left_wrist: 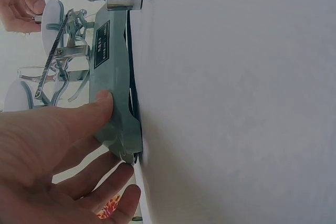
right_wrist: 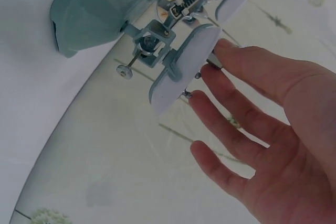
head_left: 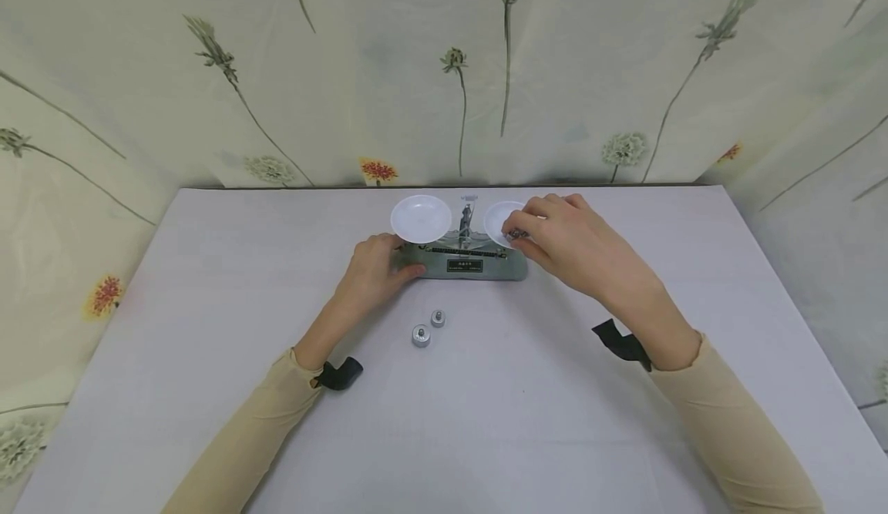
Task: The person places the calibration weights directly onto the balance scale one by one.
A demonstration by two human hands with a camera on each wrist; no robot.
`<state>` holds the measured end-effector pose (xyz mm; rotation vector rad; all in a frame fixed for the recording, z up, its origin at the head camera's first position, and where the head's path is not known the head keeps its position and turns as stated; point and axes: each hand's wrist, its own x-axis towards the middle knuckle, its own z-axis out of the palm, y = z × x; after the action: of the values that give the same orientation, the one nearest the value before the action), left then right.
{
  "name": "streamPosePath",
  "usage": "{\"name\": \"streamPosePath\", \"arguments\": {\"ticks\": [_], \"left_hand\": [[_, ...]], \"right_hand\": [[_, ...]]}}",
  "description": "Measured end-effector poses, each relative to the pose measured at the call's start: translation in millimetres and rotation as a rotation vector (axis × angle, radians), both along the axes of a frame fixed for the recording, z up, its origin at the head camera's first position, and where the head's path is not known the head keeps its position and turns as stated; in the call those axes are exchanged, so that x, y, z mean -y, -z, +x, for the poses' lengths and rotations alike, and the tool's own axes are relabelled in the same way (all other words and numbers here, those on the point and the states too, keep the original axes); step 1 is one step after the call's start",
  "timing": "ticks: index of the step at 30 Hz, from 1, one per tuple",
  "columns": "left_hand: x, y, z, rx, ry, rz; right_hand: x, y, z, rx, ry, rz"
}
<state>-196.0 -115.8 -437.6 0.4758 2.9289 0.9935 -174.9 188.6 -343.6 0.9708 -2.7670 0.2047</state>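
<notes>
A white-covered table (head_left: pixel 486 421) fills the lower frame, two metal weights (head_left: pixel 421 336) standing just left of its centre, and reaches a flower-printed backdrop (head_left: pixel 388 98) across the top. At mid-frame, the left hand (head_left: pixel 372 273) grips the green balance scale (head_left: pixel 509 269) by its left end; the right hand (head_left: pixel 574 243) narrowly pinches a small metal piece (head_left: pixel 516 234) at the right pan (head_left: pixel 496 220).

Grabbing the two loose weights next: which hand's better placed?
Likely the left hand: it's nearer the loose weights, though it grips the balance scale. The right hand is at the right pan, pinching a small metal piece.
</notes>
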Motion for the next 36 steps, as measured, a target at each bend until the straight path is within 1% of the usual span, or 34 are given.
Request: {"name": "streamPosePath", "arguments": {"ticks": [13,28,36], "left_hand": [[-0.1,-0.3,0.2,-0.001,0.001,0.001],[0.1,2.2,-0.6,-0.016,0.006,-0.011],[0.3,2.8,-0.4,-0.033,0.007,-0.018]], "right_hand": [[-0.8,1.4,-0.5,-0.014,-0.022,-0.003],[-1.0,1.9,1.1,-0.016,-0.012,0.005],[-2.0,2.5,3.0,-0.025,-0.017,-0.01]]}}
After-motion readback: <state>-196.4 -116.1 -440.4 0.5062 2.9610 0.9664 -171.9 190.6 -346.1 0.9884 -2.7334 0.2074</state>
